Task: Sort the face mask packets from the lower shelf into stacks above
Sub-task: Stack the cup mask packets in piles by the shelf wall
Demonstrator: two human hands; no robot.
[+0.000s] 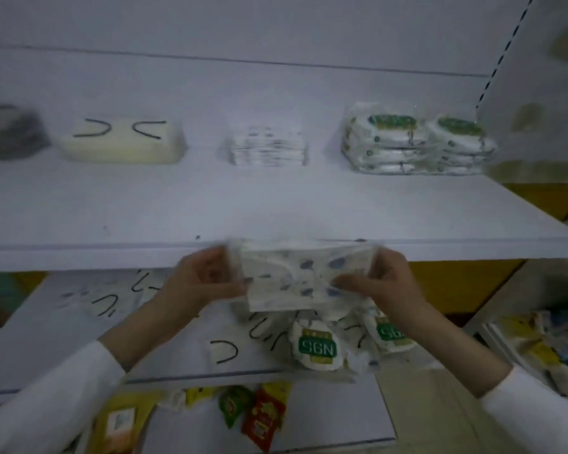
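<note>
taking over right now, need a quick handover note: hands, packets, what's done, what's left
Left hand and right hand each pinch an end of one blue-spotted packet, at the front edge of the upper shelf.
Done above: dark stack, cream stack, spotted stack, N95 stacks.
Left: place this packet, probably on the spotted stack, then clear the N95 packets and black-looped masks off the lower shelf.
</note>
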